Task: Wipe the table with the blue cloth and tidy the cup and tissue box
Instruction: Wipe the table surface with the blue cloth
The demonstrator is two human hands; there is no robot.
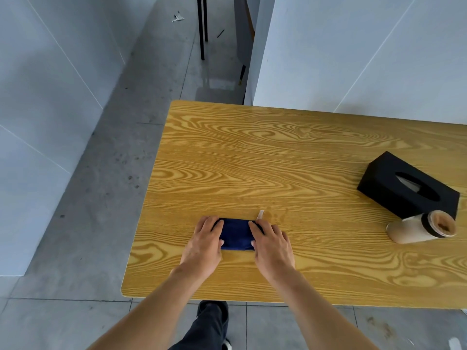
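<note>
A folded dark blue cloth (236, 234) lies flat on the wooden table (252, 160), near its front edge. My left hand (204, 242) presses on the cloth's left end and my right hand (271, 242) on its right end, fingers spread over it. A white tag (260, 214) sticks out from the cloth's far right corner. At the right, a black tissue box (394, 183) stands at an angle. A beige cup with a black band (420, 227) lies on its side just in front of the box, its mouth facing right.
White walls stand to the left and behind the table's far right. Grey tiled floor runs along the left, with black furniture legs (202, 26) at the back. My dark trouser leg and shoe (211, 324) show under the front edge.
</note>
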